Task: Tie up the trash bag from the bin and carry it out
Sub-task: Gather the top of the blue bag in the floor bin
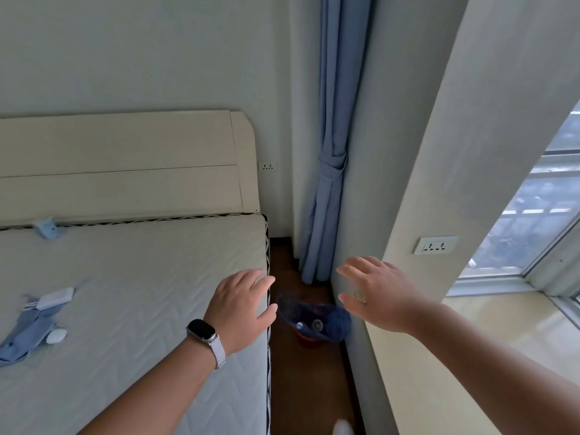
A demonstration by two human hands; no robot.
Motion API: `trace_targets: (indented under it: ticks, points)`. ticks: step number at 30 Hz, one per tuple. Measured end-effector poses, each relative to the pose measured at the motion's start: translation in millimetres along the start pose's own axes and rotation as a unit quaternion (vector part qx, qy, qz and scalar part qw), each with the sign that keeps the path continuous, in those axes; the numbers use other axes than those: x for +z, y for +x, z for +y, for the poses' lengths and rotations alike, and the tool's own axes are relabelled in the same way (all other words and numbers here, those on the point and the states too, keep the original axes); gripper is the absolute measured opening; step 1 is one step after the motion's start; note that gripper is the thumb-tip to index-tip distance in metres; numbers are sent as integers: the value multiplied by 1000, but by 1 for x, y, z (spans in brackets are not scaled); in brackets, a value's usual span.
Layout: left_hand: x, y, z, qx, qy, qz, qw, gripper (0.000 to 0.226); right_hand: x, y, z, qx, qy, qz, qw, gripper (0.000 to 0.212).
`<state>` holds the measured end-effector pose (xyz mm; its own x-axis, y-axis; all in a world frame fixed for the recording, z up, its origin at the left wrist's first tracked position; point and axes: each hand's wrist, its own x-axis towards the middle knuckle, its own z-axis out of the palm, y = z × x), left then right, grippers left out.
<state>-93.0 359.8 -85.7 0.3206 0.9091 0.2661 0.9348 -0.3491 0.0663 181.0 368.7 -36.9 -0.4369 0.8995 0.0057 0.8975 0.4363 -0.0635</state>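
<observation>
Bare mattress (blue curtain beyond)

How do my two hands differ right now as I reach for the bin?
The left hand has a watch on its wrist; the right hand has a bare wrist. The left hand is over the mattress edge; the right hand is in front of the wall by the window. Both are open, palms down, holding nothing, on either side of the bin with its blue bag on the floor.
</observation>
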Motion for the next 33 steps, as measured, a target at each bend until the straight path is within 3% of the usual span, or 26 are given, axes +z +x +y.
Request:
trace_targets:
  ticks: [16,23,33]
  points:
    - [82,201,-34,-43,24,-67,997,44,56,210,131,-54,58,-2,997,55]
    - [104,246,-61,-61,21,-89,994,47,74,271,156,-76,57,-27,995,58]
    - [197,302,-109,-19,-11,-162,987,47,143,325,173,-20,93,-80,992,55]
